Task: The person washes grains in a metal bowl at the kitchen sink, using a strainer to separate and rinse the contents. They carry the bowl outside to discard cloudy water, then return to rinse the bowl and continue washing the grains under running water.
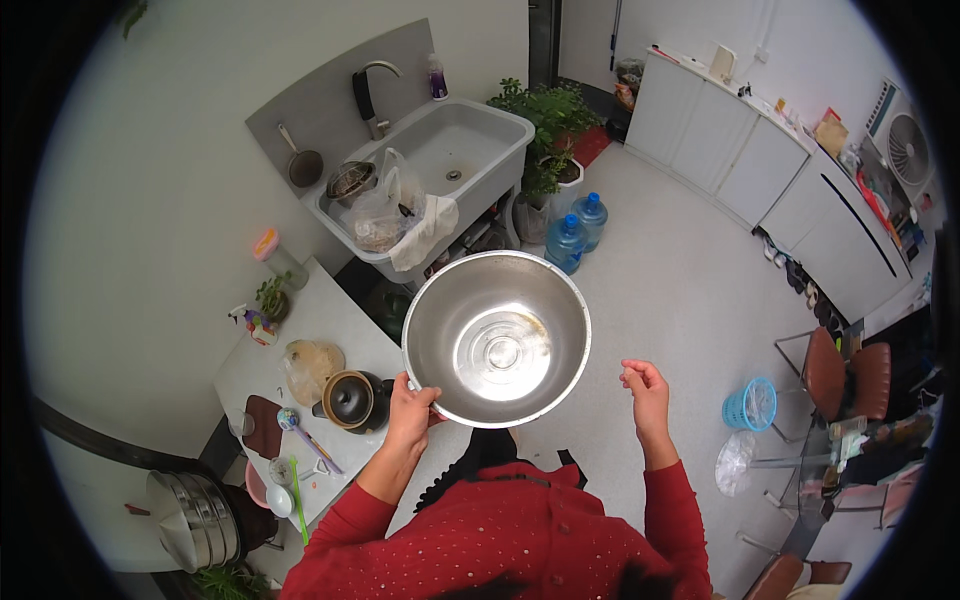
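Note:
A large empty stainless steel basin (501, 337) is held up in front of my body, its inside facing me. My left hand (412, 409) grips its lower left rim, the thumb over the edge and the fingers hidden behind. To the right of the basin, apart from it, my right hand (643, 386) hangs in the air with fingers loosely bent and nothing visible in it. Close to my left hand, a dark lidded clay pot (352, 403) stands on the white table (352, 322).
Ahead is a grey sink (480, 139) with a faucet (367, 97), plastic bags (379, 214) and a white cloth (427, 232). Two blue water jugs (566, 244) stand on the floor. A blue wastebasket (748, 405) and brown chairs (823, 371) are at right; stacked steamer pots (191, 517) at left.

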{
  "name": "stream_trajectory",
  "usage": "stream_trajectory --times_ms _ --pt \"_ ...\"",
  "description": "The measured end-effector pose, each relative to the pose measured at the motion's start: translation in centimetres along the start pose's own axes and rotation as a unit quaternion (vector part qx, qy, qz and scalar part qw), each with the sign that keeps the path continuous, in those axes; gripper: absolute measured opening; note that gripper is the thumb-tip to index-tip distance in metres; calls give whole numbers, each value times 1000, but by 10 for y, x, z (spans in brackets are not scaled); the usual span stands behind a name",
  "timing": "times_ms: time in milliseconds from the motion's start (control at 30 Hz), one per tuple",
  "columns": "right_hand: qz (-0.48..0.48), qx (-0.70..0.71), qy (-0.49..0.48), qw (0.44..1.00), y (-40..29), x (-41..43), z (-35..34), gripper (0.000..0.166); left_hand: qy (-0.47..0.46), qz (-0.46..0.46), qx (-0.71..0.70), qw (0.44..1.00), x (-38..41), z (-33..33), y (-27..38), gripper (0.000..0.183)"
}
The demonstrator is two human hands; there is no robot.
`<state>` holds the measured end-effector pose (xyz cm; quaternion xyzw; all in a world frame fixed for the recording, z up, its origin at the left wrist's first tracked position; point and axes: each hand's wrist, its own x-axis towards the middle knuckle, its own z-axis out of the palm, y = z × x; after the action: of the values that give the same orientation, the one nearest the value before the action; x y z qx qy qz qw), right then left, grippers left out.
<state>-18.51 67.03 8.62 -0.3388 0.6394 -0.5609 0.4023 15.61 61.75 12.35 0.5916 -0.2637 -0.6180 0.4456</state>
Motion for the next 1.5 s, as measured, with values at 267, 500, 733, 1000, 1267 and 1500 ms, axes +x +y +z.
stream_trajectory --times_ms 267,500,733,1000,1267,1500 --pt "-32 -17 -77 996 -30 240 73 19 54 28 -74 995 187 82 55 40" --pt "-118 -58 -135 982 -107 442 140 20 77 55 -122 988 329 144 128 45" --pt "-180 -80 -253 947 -134 617 293 22 164 59 -117 978 440 152 176 52" --pt "-369 -220 -401 809 -135 790 535 29 274 92 -193 938 566 187 200 48" --pt "-561 -335 -504 565 -103 840 734 37 360 65 -196 910 636 203 215 49" --pt "-639 -302 -429 563 -51 884 813 41 362 59 -204 908 673 206 222 50"
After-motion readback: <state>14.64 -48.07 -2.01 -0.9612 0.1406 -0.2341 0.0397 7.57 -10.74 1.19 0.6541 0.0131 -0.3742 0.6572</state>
